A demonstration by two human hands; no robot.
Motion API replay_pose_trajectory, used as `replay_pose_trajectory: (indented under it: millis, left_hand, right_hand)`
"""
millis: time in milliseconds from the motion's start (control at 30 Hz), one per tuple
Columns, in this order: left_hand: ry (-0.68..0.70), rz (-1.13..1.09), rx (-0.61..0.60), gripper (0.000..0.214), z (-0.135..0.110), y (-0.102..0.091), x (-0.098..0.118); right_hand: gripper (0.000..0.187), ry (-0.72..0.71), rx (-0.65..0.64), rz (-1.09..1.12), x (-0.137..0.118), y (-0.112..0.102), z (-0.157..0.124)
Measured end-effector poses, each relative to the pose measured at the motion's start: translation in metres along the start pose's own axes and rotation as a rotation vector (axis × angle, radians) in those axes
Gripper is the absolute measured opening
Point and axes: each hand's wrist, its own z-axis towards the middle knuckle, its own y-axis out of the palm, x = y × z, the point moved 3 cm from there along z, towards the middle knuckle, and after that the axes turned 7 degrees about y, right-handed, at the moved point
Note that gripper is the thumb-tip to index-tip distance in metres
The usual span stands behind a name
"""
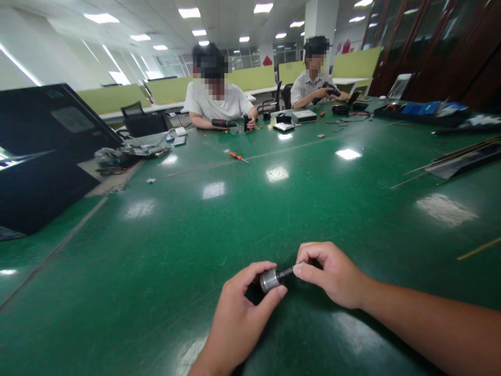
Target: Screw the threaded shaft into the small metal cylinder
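Note:
Low in the head view, my left hand (245, 310) grips a short silver metal cylinder (269, 281) between thumb and fingers. A thin dark shaft (285, 272) sticks out of it toward the right, tilted slightly upward. Thumb and forefinger of my right hand (332, 271) are pinched at the shaft's far end. A small bit of metal seems to show there, but the fingertips mostly cover it. Both hands are over the near part of the green table (176, 271).
An orange-handled screwdriver (238, 156) lies mid-table. Across it sit two people, one with a dark power tool (224, 123). A large black panel (47, 156) stands left, beside loose parts (133, 152). Thin rods (454, 156) and a tray with blue items (420, 108) lie right.

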Motion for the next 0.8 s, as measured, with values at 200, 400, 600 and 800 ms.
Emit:
replay_pose_trajectory:
  millis: [200, 400, 600, 800]
  left_hand:
    - [-0.002, 0.004, 0.001, 0.022, 0.0, -0.002, 0.003]
    - [-0.02, -0.02, 0.011, 0.022, 0.0, -0.004, 0.003]
    - [-0.045, 0.007, -0.02, 0.021, 0.0, -0.005, 0.006]
    - [-0.039, -0.091, 0.076, 0.022, -0.003, -0.006, 0.003]
  right_hand:
    - [0.026, 0.008, -0.003, 0.028, 0.002, 0.0, 0.002]
    - [0.031, 0.044, 0.025, 0.17, 0.006, -0.003, 0.006]
    - [0.04, 0.041, 0.081, 0.428, 0.01, -0.003, 0.01]
    - [0.047, 0.033, 0.073, 0.416, 0.01, 0.0, 0.012]
